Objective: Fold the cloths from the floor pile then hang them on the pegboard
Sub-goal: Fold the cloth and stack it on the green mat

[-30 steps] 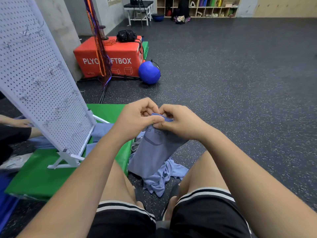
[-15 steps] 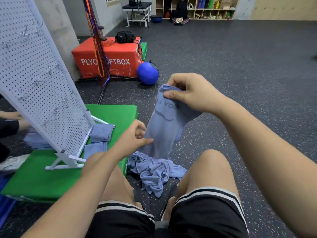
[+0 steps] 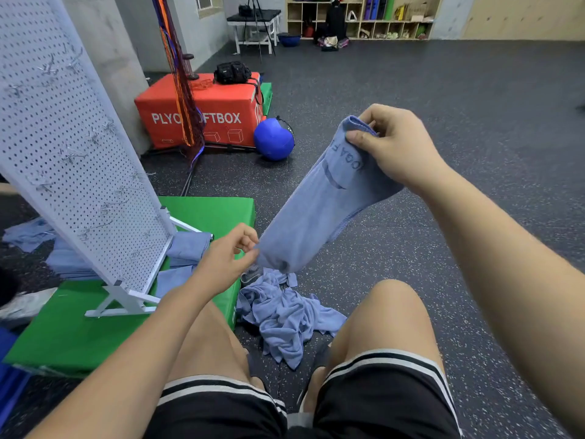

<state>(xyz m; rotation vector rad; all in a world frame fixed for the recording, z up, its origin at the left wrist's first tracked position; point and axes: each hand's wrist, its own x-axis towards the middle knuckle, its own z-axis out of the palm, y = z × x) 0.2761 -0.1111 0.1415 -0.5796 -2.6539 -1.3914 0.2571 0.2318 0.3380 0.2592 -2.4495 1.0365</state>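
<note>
A blue cloth [image 3: 313, 213] hangs stretched in the air in front of me. My right hand [image 3: 392, 150] pinches its top corner, held high. My left hand [image 3: 228, 261] pinches its lower left corner, down near my knee. Below it, between my legs, lies the crumpled pile of blue cloths [image 3: 285, 318] on the dark floor. The white pegboard [image 3: 72, 147] leans on its stand at the left, with metal hooks on it and no cloth on the side I see. Folded blue cloths [image 3: 186, 248] lie at its foot.
The pegboard stands on a green mat [image 3: 209, 213]. Behind it are a red soft box [image 3: 202, 112] with a black bag on top, a blue ball [image 3: 273, 139] and hanging straps. More blue cloths [image 3: 28, 236] lie far left. Open dark floor spreads to the right.
Both hands held the cloth's top together before. My right hand has lifted its corner up and right, while my left hand slid down to the lower corner, stretching the cloth out.
</note>
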